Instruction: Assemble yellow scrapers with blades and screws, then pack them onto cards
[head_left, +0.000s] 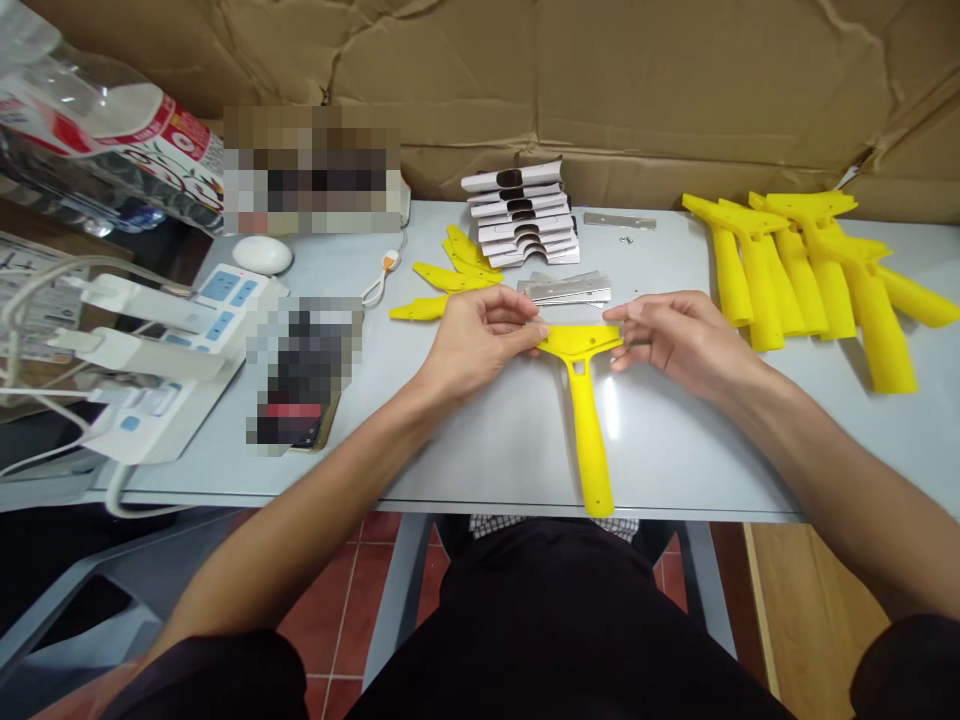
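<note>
A yellow scraper handle (589, 420) lies in the middle, its wide head away from me and its grip toward the table's front edge. My left hand (491, 335) is closed on the head's left end, thumb on top. At the right end, the fingers of my right hand (675, 335) bend around the corner; their exact contact is partly hidden. Just beyond the head is a small pile of flat metal blades (566, 288). Left of it are several loose yellow plastic pieces (442, 278), shaped like the scraper's head.
A stack of white-and-black folded pieces (521, 215) stands at the back, beside a single metal strip (619, 221) and tiny screws (626, 240). Several yellow scraper handles (810, 260) are heaped at right. A power strip (187, 370), white mouse (262, 255) and phone (304, 375) occupy the left. Cardboard (637, 90) walls the back.
</note>
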